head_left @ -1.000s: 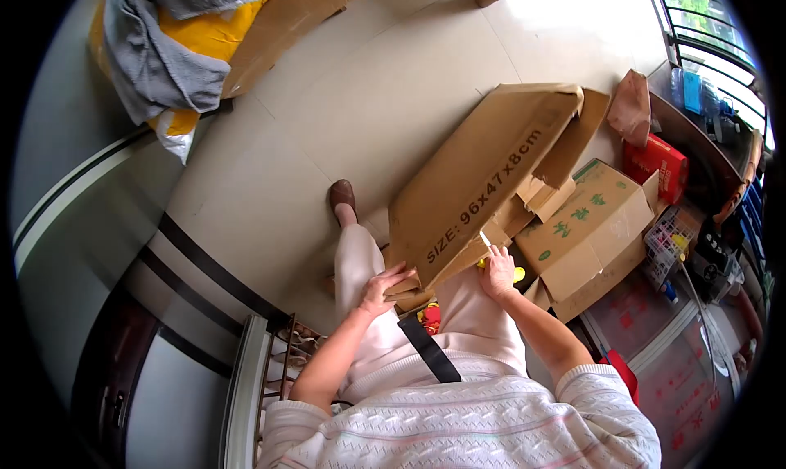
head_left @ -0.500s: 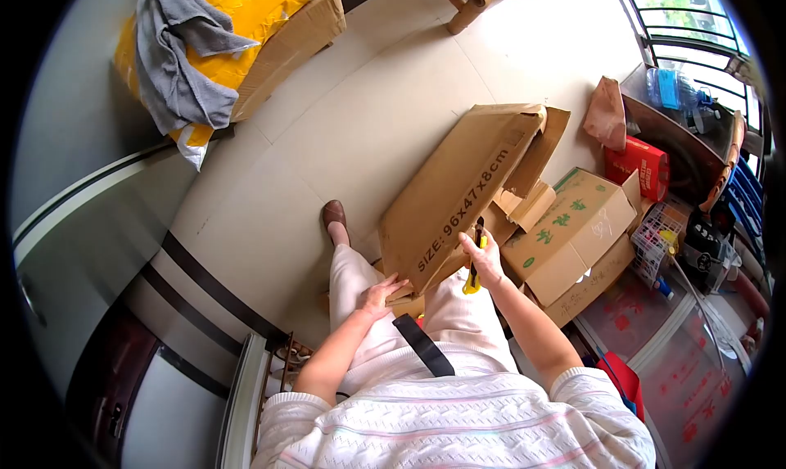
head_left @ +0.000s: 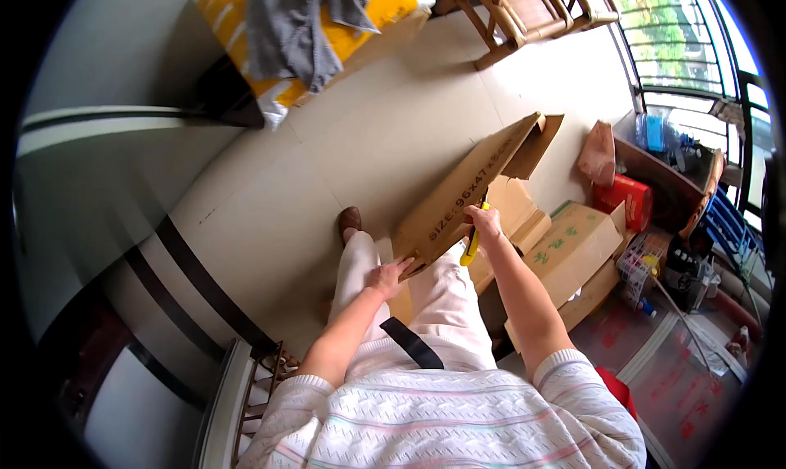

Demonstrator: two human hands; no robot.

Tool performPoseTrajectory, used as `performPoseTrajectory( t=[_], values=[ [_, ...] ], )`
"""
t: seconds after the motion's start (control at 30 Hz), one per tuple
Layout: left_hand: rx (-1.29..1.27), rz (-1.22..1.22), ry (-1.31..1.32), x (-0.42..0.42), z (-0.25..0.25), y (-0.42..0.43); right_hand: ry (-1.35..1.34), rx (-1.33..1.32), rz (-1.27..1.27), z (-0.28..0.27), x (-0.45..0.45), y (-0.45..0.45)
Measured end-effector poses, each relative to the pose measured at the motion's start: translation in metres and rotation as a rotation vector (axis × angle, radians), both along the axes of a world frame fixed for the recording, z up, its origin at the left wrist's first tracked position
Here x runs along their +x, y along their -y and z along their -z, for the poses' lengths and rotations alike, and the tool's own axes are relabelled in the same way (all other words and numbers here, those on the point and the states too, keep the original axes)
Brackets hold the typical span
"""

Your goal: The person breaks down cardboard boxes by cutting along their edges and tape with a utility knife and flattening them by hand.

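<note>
A flattened brown cardboard box (head_left: pixel 460 192) printed "SIZE: 96x47x8cm" stands tilted in front of my legs, one flap folded out at its far end. My left hand (head_left: pixel 386 278) grips its near lower corner, fingers closed on the cardboard edge. In my right hand (head_left: pixel 483 223) is a yellow and black utility knife (head_left: pixel 470 246), its tip against or close to the printed face; whether it touches I cannot tell. Further cardboard pieces (head_left: pixel 512 207) lie beneath and to the right of the box.
A closed carton with green print (head_left: pixel 565 244) sits at the right. Behind it are a red box (head_left: pixel 626 197), a white wire basket (head_left: pixel 640 260) and bottles. A yellow-wrapped parcel (head_left: pixel 368 35) with a grey cloth (head_left: pixel 291 35) stands at the far left, bamboo furniture (head_left: pixel 512 27) at the back.
The box has tipped, so its printed face looks narrower. My right hand and the knife have shifted slightly up along it. The camera view has turned a little; my left hand still holds the corner.
</note>
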State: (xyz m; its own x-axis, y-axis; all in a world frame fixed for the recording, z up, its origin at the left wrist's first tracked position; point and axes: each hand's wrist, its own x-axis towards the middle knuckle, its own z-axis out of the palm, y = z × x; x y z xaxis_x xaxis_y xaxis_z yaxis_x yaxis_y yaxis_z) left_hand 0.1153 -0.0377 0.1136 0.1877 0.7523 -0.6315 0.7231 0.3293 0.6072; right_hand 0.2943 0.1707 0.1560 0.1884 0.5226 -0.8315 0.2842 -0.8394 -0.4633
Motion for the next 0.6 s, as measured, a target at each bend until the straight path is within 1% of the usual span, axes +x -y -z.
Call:
performPoseTrajectory(
  t=[0.03,0.07,0.1,0.17,0.23,0.27,0.3,0.33,0.37,0.47,0.5,0.53,0.57,0.6],
  values=[
    [-0.004,-0.043,0.005,-0.004,-0.007,0.005,0.02,-0.014,0.004,-0.004,-0.008,0.001],
    [0.035,-0.082,0.025,-0.007,-0.007,0.01,0.084,0.011,-0.046,-0.008,-0.013,0.001],
    [0.075,-0.117,0.045,-0.008,-0.004,0.019,0.056,0.031,-0.031,-0.013,-0.018,0.001],
    [0.14,-0.155,0.048,-0.014,-0.016,0.027,0.021,0.053,0.003,-0.035,-0.028,0.003],
    [0.197,-0.156,-0.007,-0.035,-0.047,0.026,-0.124,0.065,0.058,-0.061,-0.039,0.005],
    [0.209,-0.103,-0.043,-0.045,-0.069,0.023,-0.204,0.073,0.088,-0.073,-0.046,0.007],
    [0.234,-0.05,-0.084,-0.055,-0.09,0.013,-0.24,0.073,0.091,-0.08,-0.051,0.006],
    [0.258,0.002,-0.119,-0.064,-0.102,0.005,-0.227,0.087,0.033,-0.082,-0.058,0.002],
    [0.329,0.094,-0.167,-0.067,-0.088,0.008,-0.205,0.095,-0.026,-0.078,-0.065,-0.002],
    [0.276,-0.036,-0.091,-0.053,-0.083,0.006,-0.125,0.13,-0.151,-0.068,-0.077,-0.014],
    [0.304,-0.096,-0.032,-0.053,-0.08,0.003,-0.092,0.127,-0.179,-0.077,-0.086,-0.017],
    [0.317,-0.096,-0.032,-0.052,-0.077,0.003,-0.053,0.117,-0.208,-0.081,-0.089,-0.02],
    [0.322,-0.095,-0.028,-0.049,-0.074,0.003,-0.049,0.122,-0.222,-0.066,-0.083,-0.021],
    [0.321,-0.091,-0.026,-0.048,-0.076,0.006,-0.042,0.126,-0.218,-0.067,-0.081,-0.019]
  ],
)
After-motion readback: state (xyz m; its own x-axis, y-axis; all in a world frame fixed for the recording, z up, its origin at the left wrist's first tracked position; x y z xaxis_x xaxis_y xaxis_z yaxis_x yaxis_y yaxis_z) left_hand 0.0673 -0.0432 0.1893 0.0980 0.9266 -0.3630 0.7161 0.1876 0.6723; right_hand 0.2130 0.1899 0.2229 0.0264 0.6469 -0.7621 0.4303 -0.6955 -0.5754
